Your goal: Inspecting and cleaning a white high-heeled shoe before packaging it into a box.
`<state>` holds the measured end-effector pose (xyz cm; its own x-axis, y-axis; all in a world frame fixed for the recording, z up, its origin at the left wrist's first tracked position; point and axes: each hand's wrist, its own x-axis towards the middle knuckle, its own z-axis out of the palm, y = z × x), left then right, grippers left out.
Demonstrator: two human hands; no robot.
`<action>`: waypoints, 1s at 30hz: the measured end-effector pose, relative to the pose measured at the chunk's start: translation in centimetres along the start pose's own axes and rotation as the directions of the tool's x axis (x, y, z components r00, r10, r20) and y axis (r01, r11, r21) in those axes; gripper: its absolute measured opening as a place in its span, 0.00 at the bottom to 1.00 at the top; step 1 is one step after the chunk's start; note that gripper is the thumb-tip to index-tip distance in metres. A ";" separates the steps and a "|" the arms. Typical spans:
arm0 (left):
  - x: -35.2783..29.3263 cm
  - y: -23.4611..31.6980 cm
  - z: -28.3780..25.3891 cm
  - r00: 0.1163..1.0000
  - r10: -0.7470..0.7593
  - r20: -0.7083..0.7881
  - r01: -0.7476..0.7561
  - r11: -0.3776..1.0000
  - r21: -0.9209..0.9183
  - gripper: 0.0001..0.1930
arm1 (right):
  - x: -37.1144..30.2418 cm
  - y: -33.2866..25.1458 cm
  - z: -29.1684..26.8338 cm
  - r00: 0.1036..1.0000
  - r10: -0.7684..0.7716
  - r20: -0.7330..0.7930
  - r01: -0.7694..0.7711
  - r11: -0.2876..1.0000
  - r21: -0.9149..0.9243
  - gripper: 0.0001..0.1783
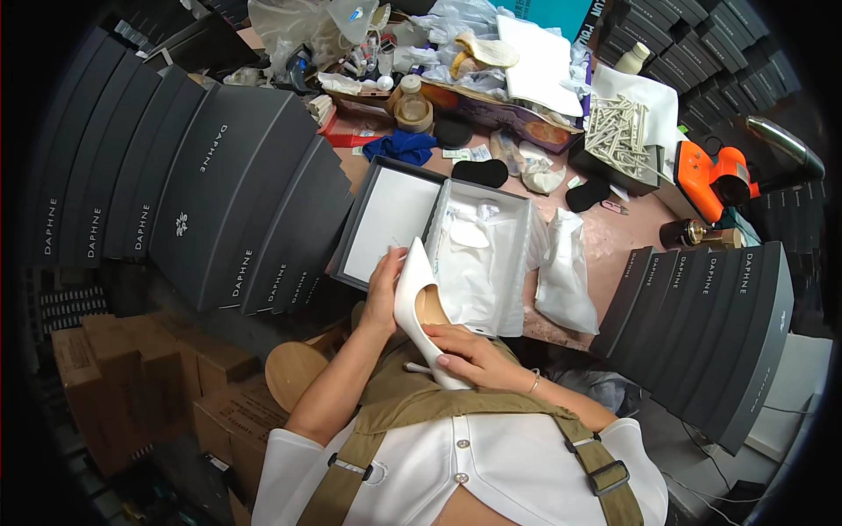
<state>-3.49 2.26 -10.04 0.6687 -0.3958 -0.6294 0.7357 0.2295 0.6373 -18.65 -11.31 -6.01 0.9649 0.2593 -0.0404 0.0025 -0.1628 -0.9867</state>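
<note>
On my feed I have the right hand (474,355) and left hand (381,296) clamped on the shoe (406,302), over the lap (375,383); just beyond, the open box (517,272) on the surface (605,244); farther, white sticks (617,131) in a tray (645,181).

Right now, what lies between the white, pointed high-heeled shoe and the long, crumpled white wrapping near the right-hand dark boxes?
In the head view, the open grey cardboard shoebox, lined with white paper, lies between the shoe and the wrapping.
</note>
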 end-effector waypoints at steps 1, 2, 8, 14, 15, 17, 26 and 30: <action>-0.6 -0.2 0.4 0.989 0.010 -0.147 -0.032 0.989 -0.143 0.28 | 0.2 0.3 -0.2 0.999 0.018 -0.042 -0.017 1.000 0.021 0.24; -1.8 -1.8 -0.4 0.997 -0.030 0.067 0.045 0.968 -0.246 0.30 | 0.6 0.8 -0.2 0.996 0.037 -0.083 -0.034 0.999 0.042 0.23; -1.9 -3.4 -1.4 0.977 -0.201 0.071 0.212 0.939 -0.269 0.31 | 4.9 5.6 -7.5 0.859 -0.193 -0.474 -0.185 0.746 -0.640 0.15; -0.8 -2.8 -1.6 0.974 -0.180 0.138 0.210 0.943 -0.259 0.34 | 7.0 14.6 -11.3 0.930 -0.092 -0.356 -0.307 0.338 -0.889 0.04; -0.6 -3.3 -1.7 0.986 -0.148 0.080 0.165 0.944 -0.286 0.34 | 7.2 12.1 -10.8 0.929 -0.114 -0.352 -0.267 0.452 -0.851 0.04; -1.1 -2.8 -0.7 0.997 -0.074 0.002 0.072 0.958 -0.279 0.34 | 6.4 6.4 -9.5 0.920 -0.139 -0.366 -0.194 0.650 -0.735 0.05; -1.7 -5.0 0.4 0.992 -0.027 0.127 0.057 0.970 -0.238 0.32 | 8.1 4.8 -1.8 0.978 -0.088 -0.189 -0.036 0.822 -0.568 0.06; -1.2 -4.8 -1.4 0.991 -0.127 0.037 0.132 0.965 -0.226 0.28 | 8.7 5.6 -4.9 0.954 -0.128 -0.271 -0.065 0.795 -0.604 0.06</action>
<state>-7.65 2.84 -13.00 0.5653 -0.4543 -0.6885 0.8228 0.3705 0.4310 -8.98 -14.60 -11.14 0.9914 0.0101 0.1305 0.0977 -0.7208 -0.6863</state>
